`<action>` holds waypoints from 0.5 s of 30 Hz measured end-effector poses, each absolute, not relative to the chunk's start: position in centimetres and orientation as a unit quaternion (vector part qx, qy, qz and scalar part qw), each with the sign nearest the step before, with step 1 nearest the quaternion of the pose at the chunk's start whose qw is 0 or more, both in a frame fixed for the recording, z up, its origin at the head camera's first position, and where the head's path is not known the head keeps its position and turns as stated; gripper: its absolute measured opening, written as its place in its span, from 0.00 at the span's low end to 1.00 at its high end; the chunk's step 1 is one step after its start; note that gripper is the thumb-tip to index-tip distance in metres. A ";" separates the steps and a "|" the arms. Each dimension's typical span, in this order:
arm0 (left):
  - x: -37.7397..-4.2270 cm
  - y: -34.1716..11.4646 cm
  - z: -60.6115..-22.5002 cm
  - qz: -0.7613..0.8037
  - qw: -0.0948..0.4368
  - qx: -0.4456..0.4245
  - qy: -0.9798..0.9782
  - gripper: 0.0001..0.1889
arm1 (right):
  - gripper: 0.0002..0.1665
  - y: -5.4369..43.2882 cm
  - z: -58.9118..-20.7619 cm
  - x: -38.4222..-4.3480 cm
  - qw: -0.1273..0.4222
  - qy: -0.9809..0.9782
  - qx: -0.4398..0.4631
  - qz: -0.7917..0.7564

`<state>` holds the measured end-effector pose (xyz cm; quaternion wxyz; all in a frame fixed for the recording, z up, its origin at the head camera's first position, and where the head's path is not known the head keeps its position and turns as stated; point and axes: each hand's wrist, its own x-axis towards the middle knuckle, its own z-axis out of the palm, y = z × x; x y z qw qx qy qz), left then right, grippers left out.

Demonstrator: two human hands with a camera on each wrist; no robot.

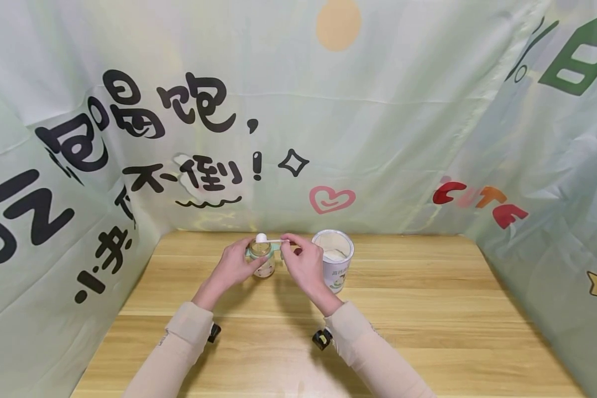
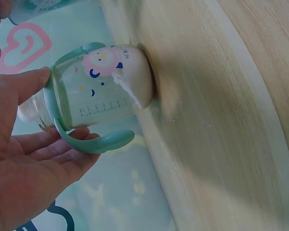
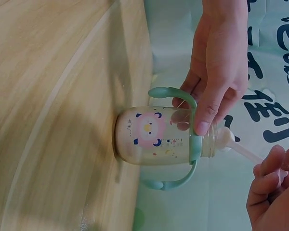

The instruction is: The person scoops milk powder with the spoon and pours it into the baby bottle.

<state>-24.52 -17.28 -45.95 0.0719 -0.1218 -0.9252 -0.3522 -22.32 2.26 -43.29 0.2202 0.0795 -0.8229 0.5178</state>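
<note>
A clear baby bottle with a green two-handled collar stands upright on the table. Pale powder lies in its bottom. My left hand holds the bottle at the collar, with the thumb on one side and fingers on the other. My right hand pinches the thin handle of a white scoop. The scoop's bowl, heaped with white powder, is at the bottle's open mouth. Right of that hand stands an open can with white powder inside, partly covered by the hand.
The wooden table carries powder specks near the bottle. A printed cloth backdrop rises behind the table and along both sides. A small dark red thing shows behind the right hand, mostly hidden.
</note>
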 end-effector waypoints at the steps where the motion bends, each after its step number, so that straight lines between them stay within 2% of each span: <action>1: -24.5 -17.3 -45.9 -0.352 0.071 -0.122 -0.925 0.34 | 0.15 2.3 -43.3 -22.3 0.219 -0.823 0.079 0.518; 15: -24.4 -17.3 -45.8 -0.359 0.070 -0.125 -0.922 0.34 | 0.14 2.6 -43.7 -22.1 0.221 -0.815 0.083 0.529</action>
